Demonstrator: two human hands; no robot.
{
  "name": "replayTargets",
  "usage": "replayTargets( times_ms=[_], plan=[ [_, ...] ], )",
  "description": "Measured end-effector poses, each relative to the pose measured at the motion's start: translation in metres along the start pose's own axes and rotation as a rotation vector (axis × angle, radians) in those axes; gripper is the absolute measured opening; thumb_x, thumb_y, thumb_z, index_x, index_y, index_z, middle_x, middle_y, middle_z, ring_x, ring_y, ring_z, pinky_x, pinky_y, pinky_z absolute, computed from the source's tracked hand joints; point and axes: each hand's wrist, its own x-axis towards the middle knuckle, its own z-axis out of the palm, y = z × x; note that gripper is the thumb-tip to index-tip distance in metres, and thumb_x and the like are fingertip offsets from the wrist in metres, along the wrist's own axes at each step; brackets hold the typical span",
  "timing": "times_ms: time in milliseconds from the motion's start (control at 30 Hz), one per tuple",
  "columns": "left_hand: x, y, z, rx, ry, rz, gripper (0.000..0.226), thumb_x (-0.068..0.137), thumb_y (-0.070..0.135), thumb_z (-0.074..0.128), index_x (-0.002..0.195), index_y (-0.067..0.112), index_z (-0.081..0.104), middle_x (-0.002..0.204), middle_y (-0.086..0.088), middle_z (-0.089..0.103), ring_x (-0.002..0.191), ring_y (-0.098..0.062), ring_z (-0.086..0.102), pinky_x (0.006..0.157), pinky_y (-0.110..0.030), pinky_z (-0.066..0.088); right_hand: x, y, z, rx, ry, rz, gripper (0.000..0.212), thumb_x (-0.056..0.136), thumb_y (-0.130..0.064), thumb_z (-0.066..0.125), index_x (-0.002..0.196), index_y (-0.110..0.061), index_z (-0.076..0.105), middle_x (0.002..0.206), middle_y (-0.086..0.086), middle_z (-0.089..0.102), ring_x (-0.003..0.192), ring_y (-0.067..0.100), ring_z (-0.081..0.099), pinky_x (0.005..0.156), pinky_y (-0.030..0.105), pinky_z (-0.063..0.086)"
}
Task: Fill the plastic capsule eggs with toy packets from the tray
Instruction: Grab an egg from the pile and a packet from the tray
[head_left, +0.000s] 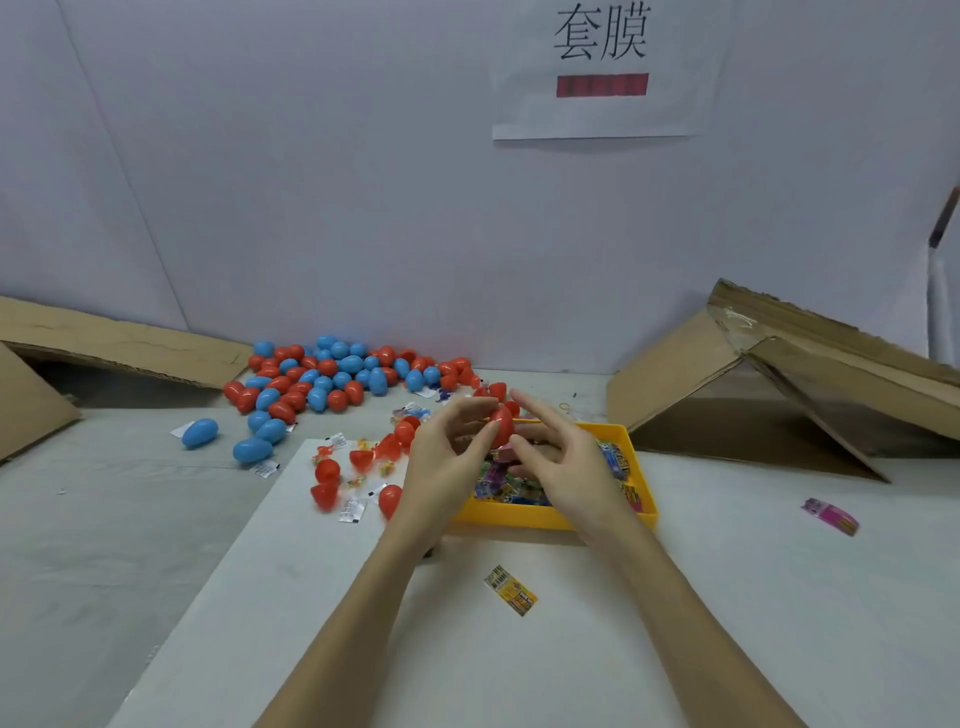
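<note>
Both my hands meet above the yellow tray (524, 517) and hold one red capsule egg (502, 425) between them. My left hand (447, 457) pinches the egg from the left with thumb and fingers. My right hand (558, 462) holds it from the right, its index finger stretched out above the egg. Colourful toy packets (498, 486) lie in the tray under my hands. Open red egg halves (343, 475) lie just left of the tray. A pile of closed red and blue eggs (332, 379) sits at the back of the table.
A yellow packet (510, 591) lies on the white sheet in front of the tray. A pink packet (830, 516) lies at the right. Small white slips (351, 509) are scattered among the halves. Cardboard boxes lie open at the far left (104, 353) and right (779, 384).
</note>
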Motion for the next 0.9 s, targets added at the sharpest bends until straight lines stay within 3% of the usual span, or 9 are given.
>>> replayTargets(
  times_ms=[133,267,467,600,800,900],
  plan=[
    [-0.003,-0.002,-0.005,-0.033,-0.109,-0.005,0.026,0.099,0.015,0.065,0.124,0.02,0.071,0.111,0.009,0.075,0.106,-0.006,0.07,0.085,-0.019,0.056,0.001,0.002,0.003,-0.026,0.073,0.013,0.042,0.096,-0.02,0.072,0.137,-0.026,0.065,0.106,0.004,0.075,0.096,0.013,0.076,0.083,0.035,0.064],
    [-0.003,-0.001,-0.008,-0.081,-0.172,-0.062,0.035,0.097,0.013,0.068,0.131,0.021,0.067,0.123,-0.001,0.071,0.11,-0.01,0.07,0.087,-0.021,0.057,0.002,0.003,0.004,0.0,0.108,0.047,0.039,0.092,-0.021,0.076,0.129,-0.022,0.066,0.101,0.001,0.076,0.091,0.012,0.076,0.077,0.028,0.064],
    [-0.004,0.0,-0.014,-0.135,-0.133,-0.109,0.029,0.101,0.021,0.062,0.129,0.021,0.07,0.115,0.004,0.076,0.109,-0.013,0.071,0.093,-0.027,0.058,0.003,0.001,0.003,0.123,0.064,0.077,0.019,0.1,-0.022,0.066,0.119,-0.018,0.067,0.093,0.002,0.078,0.085,0.022,0.077,0.073,0.026,0.062],
    [-0.005,0.003,-0.012,-0.155,-0.147,-0.096,0.027,0.105,0.021,0.055,0.128,0.027,0.067,0.113,0.006,0.076,0.099,-0.016,0.075,0.087,-0.029,0.06,0.003,0.004,0.002,0.118,0.087,0.114,0.028,0.099,-0.03,0.065,0.117,-0.008,0.066,0.088,0.007,0.078,0.08,0.021,0.077,0.072,0.026,0.062],
    [-0.007,0.004,-0.011,-0.125,-0.191,-0.018,0.029,0.099,0.021,0.067,0.126,0.031,0.066,0.115,0.011,0.07,0.102,-0.012,0.072,0.081,-0.018,0.056,0.005,0.004,0.003,0.097,0.125,0.161,0.035,0.097,-0.044,0.063,0.101,-0.009,0.071,0.078,0.006,0.078,0.066,0.014,0.074,0.062,0.021,0.059],
    [-0.005,0.0,-0.011,-0.087,-0.129,-0.005,0.019,0.101,0.021,0.064,0.119,0.026,0.069,0.109,0.014,0.073,0.103,-0.007,0.071,0.081,-0.018,0.056,0.005,0.003,0.004,0.102,0.128,0.158,0.029,0.102,-0.041,0.058,0.108,-0.014,0.067,0.083,0.006,0.078,0.072,0.017,0.075,0.067,0.023,0.06]
  ],
)
